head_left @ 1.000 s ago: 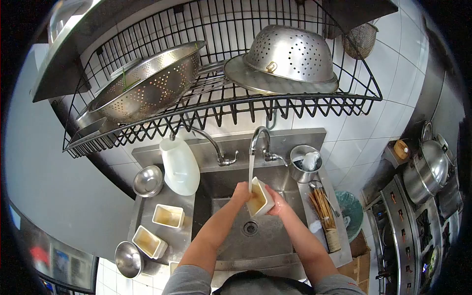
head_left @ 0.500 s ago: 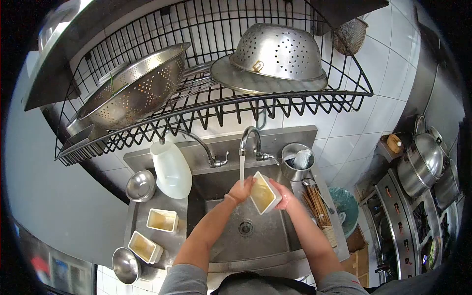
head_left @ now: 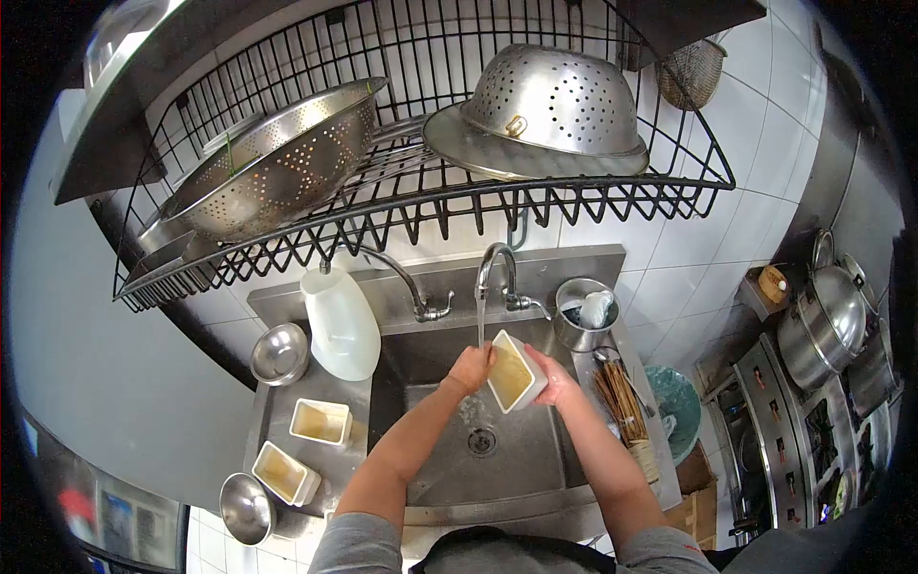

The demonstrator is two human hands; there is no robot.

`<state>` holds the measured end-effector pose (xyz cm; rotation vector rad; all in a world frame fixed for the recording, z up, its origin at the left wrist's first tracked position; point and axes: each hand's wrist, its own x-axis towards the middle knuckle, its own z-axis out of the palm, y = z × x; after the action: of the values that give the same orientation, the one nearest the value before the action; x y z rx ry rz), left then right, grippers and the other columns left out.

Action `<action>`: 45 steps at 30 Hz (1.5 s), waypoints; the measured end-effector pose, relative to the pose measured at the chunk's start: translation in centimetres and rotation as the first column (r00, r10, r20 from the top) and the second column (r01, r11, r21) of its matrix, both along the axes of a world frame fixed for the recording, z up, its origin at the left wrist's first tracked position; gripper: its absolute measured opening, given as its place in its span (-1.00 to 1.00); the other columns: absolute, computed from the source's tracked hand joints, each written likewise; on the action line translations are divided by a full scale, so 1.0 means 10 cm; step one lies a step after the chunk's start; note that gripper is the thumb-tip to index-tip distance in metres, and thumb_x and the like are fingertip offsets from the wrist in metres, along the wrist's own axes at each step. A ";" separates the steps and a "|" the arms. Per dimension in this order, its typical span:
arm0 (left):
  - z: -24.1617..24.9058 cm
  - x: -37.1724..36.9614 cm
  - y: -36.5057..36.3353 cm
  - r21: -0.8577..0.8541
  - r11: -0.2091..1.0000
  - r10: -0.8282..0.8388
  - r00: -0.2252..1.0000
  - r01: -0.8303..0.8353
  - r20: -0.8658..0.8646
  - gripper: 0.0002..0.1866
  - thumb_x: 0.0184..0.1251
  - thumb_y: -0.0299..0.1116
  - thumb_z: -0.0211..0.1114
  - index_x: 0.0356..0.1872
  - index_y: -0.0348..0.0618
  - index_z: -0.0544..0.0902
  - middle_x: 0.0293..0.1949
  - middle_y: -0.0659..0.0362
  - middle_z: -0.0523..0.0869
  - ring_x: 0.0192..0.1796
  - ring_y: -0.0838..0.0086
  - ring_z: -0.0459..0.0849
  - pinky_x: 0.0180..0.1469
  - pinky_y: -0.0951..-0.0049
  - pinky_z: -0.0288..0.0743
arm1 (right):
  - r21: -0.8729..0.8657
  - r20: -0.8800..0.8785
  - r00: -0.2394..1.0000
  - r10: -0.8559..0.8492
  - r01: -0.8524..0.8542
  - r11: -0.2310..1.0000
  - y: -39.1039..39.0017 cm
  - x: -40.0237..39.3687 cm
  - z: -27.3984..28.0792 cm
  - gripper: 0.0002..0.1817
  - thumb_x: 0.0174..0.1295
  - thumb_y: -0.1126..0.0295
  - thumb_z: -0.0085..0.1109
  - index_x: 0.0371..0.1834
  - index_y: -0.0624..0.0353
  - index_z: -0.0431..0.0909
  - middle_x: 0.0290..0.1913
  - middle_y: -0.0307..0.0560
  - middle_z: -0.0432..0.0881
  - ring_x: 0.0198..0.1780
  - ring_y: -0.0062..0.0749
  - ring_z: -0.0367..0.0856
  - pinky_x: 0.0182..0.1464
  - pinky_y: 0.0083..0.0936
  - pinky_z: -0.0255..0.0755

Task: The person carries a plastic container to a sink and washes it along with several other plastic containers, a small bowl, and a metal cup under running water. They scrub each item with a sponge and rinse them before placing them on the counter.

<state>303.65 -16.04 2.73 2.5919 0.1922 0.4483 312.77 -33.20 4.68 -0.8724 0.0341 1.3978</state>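
Observation:
Over the sink (head_left: 445,474), a white rectangular container (head_left: 514,375) is tilted with its opening toward me; its inside looks yellowish. My right hand (head_left: 557,381) grips it by the right side. At its left rim, my left hand (head_left: 471,367) has its fingers curled against the edge; the fingertips are partly hidden. Water (head_left: 481,323) runs from the right faucet (head_left: 497,268) down onto or just behind my left hand. Two similar containers, an upper one (head_left: 321,422) and a lower one (head_left: 286,474), rest on the left counter.
Steel bowls (head_left: 279,354) and a translucent white jug (head_left: 339,325) stand at the left. A steel pot (head_left: 585,316) and a bundle of thin sticks (head_left: 623,407) sit at the right. Overhead, a black wire rack (head_left: 421,206) holds colanders (head_left: 555,100). A stove (head_left: 779,430) is farther right.
The whole view has shifted slightly. My left hand has turned, with its fingers more curled at the container's left edge. My right hand keeps its hold.

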 end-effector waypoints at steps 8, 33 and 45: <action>-0.01 -0.01 0.00 -0.033 0.999 0.005 1.000 -0.004 0.029 -0.78 0.24 -0.33 0.01 -0.23 -0.30 0.39 -0.53 -0.20 0.55 -0.43 -0.11 0.57 -0.35 0.04 0.48 | 0.010 -0.036 0.999 -0.022 0.022 1.000 0.03 0.04 -0.11 -0.48 0.17 -0.11 0.00 0.02 0.04 0.47 -0.06 -0.13 0.56 -0.05 -0.28 0.54 0.02 -0.18 0.40; 0.04 -0.61 -0.31 0.041 0.937 -0.298 0.855 0.347 -0.425 -0.56 0.38 -0.15 -0.25 0.14 -0.16 0.33 0.14 0.02 0.38 0.35 0.27 0.17 0.39 0.03 -0.18 | -0.119 0.181 0.970 0.160 -0.140 0.983 0.33 -0.10 -0.17 -0.39 0.18 -0.10 0.01 0.16 0.09 0.35 0.12 -0.02 0.45 0.15 -0.19 0.41 0.14 -0.07 0.27; 0.37 -0.67 -0.72 -0.894 0.415 -0.090 0.970 -0.169 -0.225 -0.66 0.35 -0.19 -0.01 -0.12 -0.28 0.50 -0.27 0.08 0.60 -0.12 0.23 0.56 0.10 0.24 0.33 | 0.167 -0.058 0.998 -0.008 0.017 0.986 0.39 -0.17 -0.55 -0.49 0.23 -0.02 -0.02 0.09 0.10 0.40 0.00 -0.03 0.53 0.01 -0.20 0.51 0.05 -0.20 0.40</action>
<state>296.96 -23.23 6.48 1.4990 0.4442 -0.0202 311.10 -29.32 -0.80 -0.6913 -0.0337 1.3923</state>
